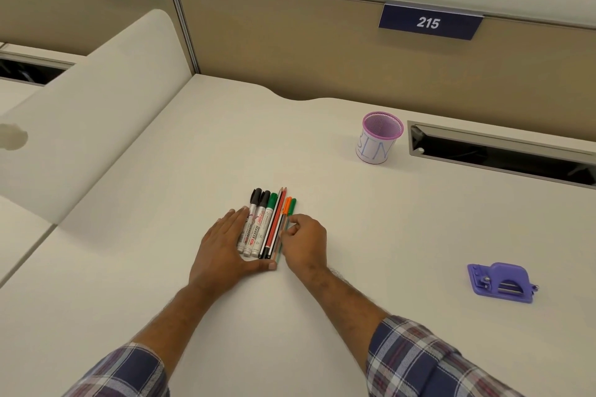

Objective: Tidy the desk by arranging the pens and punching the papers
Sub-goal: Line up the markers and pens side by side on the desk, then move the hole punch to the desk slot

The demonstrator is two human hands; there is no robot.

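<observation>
Several pens, markers and pencils point(269, 222) lie side by side in a tight row on the white desk point(225, 145), tips pointing away from me. My left hand point(225, 248) lies flat against the row's left side, fingers straight along the markers, and its thumb runs under the near ends. My right hand point(304, 242) sits at the row's right side with curled fingers touching the green-capped pen. A pink mesh pen holder point(379, 138) stands upright at the back right. A purple hole punch point(501, 282) lies at the right. No papers are in view.
A cable slot point(500, 151) opens in the desk behind the punch. A white divider panel point(96, 113) rises at the left. Beige partition walls with signs 214 and 215 close off the back.
</observation>
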